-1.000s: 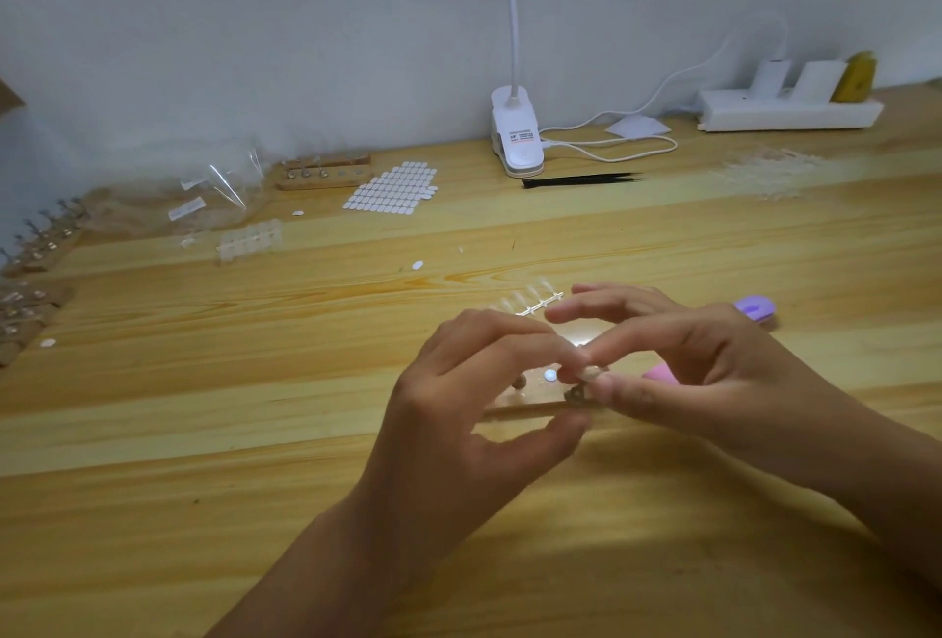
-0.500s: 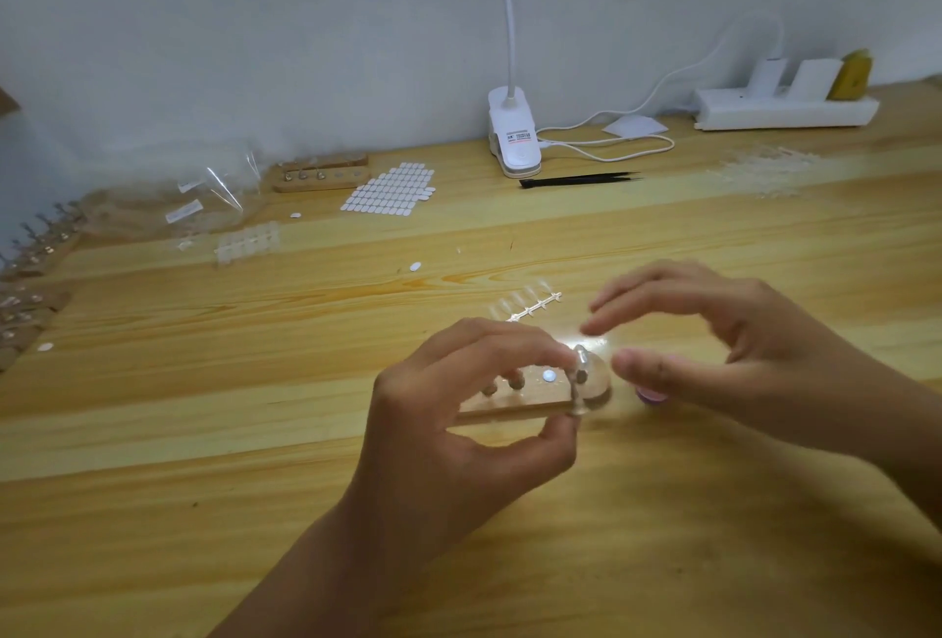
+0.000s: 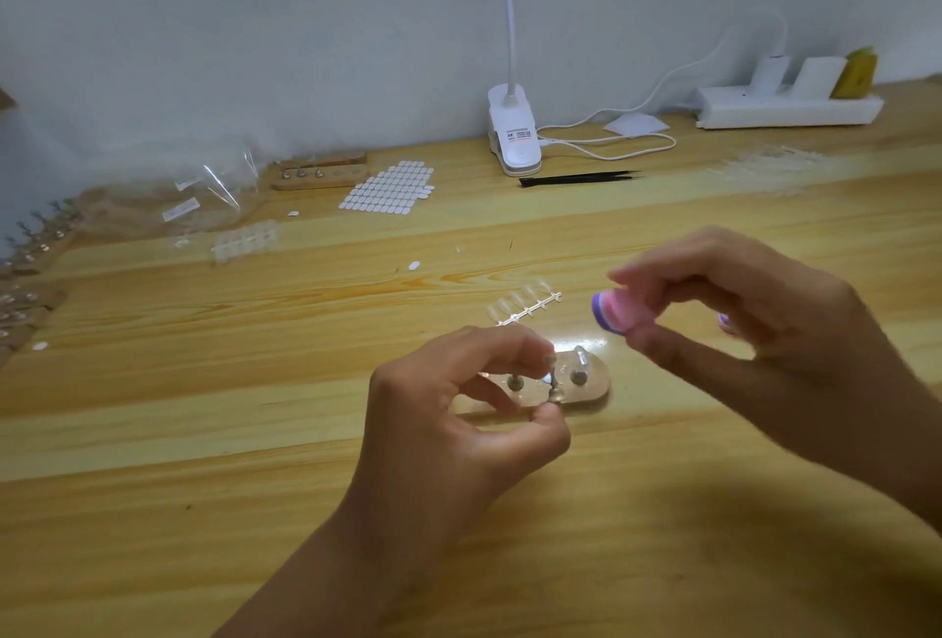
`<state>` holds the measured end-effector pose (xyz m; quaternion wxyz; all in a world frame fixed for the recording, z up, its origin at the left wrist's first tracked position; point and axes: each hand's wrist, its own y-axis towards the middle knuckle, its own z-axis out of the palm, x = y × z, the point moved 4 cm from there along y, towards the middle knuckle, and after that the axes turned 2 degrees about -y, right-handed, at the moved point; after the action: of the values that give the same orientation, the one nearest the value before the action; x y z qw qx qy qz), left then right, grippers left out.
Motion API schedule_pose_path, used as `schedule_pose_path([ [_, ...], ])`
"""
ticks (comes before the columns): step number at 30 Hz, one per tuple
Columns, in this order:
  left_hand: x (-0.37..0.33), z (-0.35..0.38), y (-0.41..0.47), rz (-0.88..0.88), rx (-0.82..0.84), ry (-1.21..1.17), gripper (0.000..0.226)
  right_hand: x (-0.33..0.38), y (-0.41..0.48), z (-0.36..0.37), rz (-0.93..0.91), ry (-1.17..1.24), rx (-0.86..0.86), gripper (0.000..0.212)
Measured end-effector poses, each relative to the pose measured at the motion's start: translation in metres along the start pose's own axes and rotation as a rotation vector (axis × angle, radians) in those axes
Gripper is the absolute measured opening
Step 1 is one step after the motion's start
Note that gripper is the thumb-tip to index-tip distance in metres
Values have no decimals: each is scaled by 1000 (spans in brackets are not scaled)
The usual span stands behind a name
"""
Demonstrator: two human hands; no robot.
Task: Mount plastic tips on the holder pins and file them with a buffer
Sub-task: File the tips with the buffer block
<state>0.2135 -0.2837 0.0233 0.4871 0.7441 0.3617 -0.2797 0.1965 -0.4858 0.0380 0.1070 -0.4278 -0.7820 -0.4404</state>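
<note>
Head view: a metal pin [image 3: 552,377] is being pinched between thumb and forefinger of the left hand [image 3: 448,428] over the wooden holder [image 3: 594,390], which is lying on the surface [image 3: 204,433]. A pink-and-purple buffer [image 3: 619,314] is being gripped in the right hand [image 3: 754,326] just above and right of the holder. Light strokes are being called for, with the pin kept steady.

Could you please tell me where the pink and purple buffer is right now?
In the head view, the buffer is pinched in the right hand, held in the air right of centre, just above and to the right of the wooden holder.
</note>
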Motion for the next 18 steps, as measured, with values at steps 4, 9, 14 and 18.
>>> schedule_pose_path([
  [4,-6,0,1,63,18,69,33,19,-9,25,-127,-26,-27,20],
  [9,-7,0,1,76,26,93,29,10,-10,29,-169,-89,-6,14],
  [14,-8,1,1,82,39,81,31,15,-10,32,-174,-42,-64,25],
  [18,-10,-1,0,111,37,90,30,10,-12,33,-203,-107,-32,17],
])
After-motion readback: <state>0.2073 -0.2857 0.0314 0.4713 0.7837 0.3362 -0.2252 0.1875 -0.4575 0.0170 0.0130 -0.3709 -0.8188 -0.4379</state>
